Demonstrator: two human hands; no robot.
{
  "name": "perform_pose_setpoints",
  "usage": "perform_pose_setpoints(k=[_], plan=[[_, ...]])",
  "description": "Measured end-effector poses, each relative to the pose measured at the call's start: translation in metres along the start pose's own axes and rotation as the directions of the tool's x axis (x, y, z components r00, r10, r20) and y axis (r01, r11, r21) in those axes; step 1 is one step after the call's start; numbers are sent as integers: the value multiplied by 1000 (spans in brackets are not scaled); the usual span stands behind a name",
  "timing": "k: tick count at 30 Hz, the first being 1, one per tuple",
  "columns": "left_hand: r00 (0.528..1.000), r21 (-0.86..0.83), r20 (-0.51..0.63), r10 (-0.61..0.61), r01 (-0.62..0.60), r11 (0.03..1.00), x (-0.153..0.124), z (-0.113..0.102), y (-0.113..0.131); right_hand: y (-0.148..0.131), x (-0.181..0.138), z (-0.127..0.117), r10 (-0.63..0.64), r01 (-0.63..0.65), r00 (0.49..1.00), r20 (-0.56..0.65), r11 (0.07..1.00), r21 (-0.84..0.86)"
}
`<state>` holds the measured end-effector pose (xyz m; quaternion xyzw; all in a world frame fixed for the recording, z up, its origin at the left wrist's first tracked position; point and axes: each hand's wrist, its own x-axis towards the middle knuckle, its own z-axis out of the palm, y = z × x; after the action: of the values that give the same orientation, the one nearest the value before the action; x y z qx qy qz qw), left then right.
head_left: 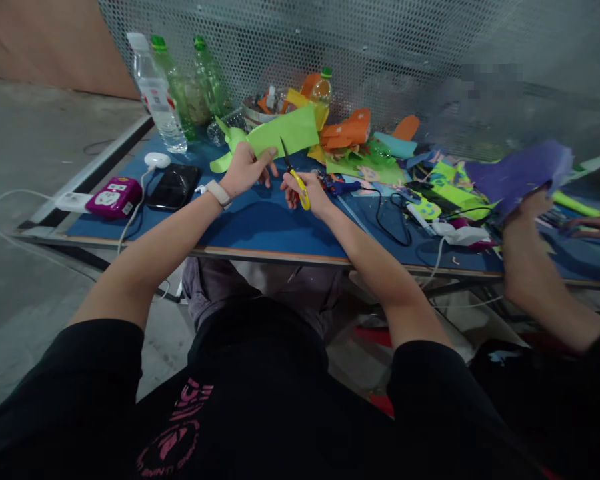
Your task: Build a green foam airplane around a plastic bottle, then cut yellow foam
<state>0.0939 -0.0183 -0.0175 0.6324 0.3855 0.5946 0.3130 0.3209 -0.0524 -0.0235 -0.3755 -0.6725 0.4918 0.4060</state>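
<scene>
Clock read with 12 away from wearer. Gripping yellow-handled scissors (301,183) in right hand (315,193), fingers curled round handle, blades aimed at 11, tip overlapping lime-green sheet (300,127) in this view. Cannot tell contact between tip and sheet, nor any gap between blades.

With left hand (244,167) at the 8 o'clock end of sheet: thumb along lower edge, other fingers parted and bent below. Cannot tell firm pinch from loose touch; partly hidden.

Located above blue tabletop (270,230), at about 2 o'clock from left hand and about 12 from right hand, with scissors between. Long axis running roughly 8 to 2, so crossing the scissors' 5-to-11 line. Nearer to left hand; met from the right side only by way of blades, if at all.

Also around: black phone (174,187) at about 8 to 9 from left hand, purple power block (114,197) farther out same way, clear bottle (156,100) at about 10. Orange paper piece (347,130) at about 1 from right hand. Far off at 3, co-worker's hand (534,202) with purple sheet (517,177).
</scene>
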Motion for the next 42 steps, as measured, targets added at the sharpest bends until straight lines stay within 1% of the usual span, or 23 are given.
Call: perform_pose_setpoints(k=[4,9,12,14,17,20,23,25,29,32,35,39,42], plan=[[999,-66,43,-30,32,997,0,4,2,-4,-2,4,10,-10,1000,5,1000,-3],[991,-31,129,-32,36,999,-1,5,3,-9,-4,6,21,-21,1000,7,1000,1],[993,-18,120,-16,19,1000,-3,4,7,-7,-4,4,19,-19,1000,18,1000,2],[993,-14,117,-27,29,999,-3,3,10,-5,-3,3,26,-26,999,19,1000,-3],[988,-13,143,-59,62,998,-4,2,12,-2,-3,3,30,-30,999,17,1000,-2],[984,-15,168,-66,70,997,-4,2,14,-1,-4,4,13,-13,999,32,1000,8],[983,-28,165,-81,87,996,-5,3,18,-2,-4,4,12,-12,999,37,1000,2],[986,-52,143,-85,93,994,-6,3,22,-4,-4,4,15,-14,999,33,1000,-8],[993,-70,101,-63,71,995,-9,4,27,-5,-3,4,8,-7,999,33,1000,-13],[995,-98,86,-58,67,993,-9,3,24,-7,-3,4,6,-5,999,43,1000,-6],[993,-127,98,-63,75,989,-7,2,19,-12,-4,6,20,-19,999,42,1000,-6],[988,-51,129,-90,97,994,-5,1,12,-18,-6,6,47,-47,998,43,999,-2],[990,-29,119,-71,75,997,-5,0,10,-16,-6,5,50,-49,998,47,999,-5]])
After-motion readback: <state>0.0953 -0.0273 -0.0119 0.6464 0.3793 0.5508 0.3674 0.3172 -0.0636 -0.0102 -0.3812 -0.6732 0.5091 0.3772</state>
